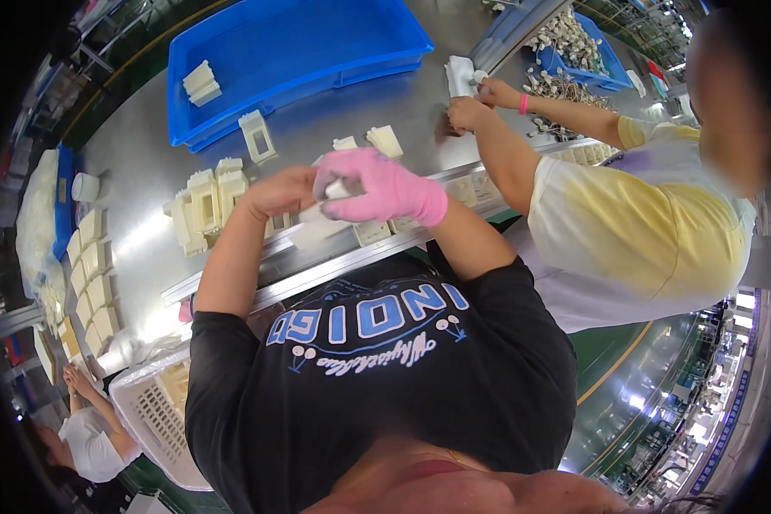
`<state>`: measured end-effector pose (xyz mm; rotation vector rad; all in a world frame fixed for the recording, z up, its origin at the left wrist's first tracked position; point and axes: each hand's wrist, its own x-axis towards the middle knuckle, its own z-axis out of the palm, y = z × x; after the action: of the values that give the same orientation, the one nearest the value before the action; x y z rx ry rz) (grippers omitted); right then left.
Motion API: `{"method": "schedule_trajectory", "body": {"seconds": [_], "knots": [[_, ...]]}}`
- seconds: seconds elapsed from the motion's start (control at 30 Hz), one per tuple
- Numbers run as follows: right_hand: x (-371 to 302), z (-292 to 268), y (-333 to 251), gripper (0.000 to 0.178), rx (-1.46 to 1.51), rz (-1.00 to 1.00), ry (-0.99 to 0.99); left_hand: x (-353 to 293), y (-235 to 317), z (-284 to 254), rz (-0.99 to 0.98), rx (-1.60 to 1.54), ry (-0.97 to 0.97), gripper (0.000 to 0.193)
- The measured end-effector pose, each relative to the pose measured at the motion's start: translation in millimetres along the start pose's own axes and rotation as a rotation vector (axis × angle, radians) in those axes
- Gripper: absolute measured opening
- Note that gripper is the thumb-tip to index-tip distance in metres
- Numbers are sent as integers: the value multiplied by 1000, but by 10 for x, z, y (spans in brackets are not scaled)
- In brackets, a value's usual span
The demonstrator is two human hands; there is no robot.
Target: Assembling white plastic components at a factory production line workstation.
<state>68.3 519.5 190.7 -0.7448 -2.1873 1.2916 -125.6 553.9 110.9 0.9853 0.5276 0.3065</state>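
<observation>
In front of my chest, over the near edge of the metal table, my two hands meet. My right hand (381,186), in a pink glove, is closed around a small white plastic part (341,188). My bare left hand (284,190) has its fingers bent against the same part; the glove hides their tips. Just below the hands lies a flat off-white panel (315,230). Cream plastic frames (203,202) stand in a cluster left of my left hand. Another single frame (257,137) lies beyond it, and cream pieces (385,142) sit behind my glove.
A large blue tray (300,94) stands at the back. To my right, a co-worker's hands (474,107) handle a white item, near a blue bin of corded parts (574,51). Stacked cream pieces (94,274) line the left side. A metal rail (351,264) runs along the near edge.
</observation>
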Motion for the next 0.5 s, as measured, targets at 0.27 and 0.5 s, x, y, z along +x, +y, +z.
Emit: {"method": "schedule_trajectory", "body": {"seconds": [0.27, 0.5], "knots": [[37, 771, 451, 39, -891, 167, -130, 384, -567, -853, 28, 1247, 747, 30], [253, 307, 773, 36, -818, 107, -142, 515, -855, -820, -318, 1448, 578, 33]]}}
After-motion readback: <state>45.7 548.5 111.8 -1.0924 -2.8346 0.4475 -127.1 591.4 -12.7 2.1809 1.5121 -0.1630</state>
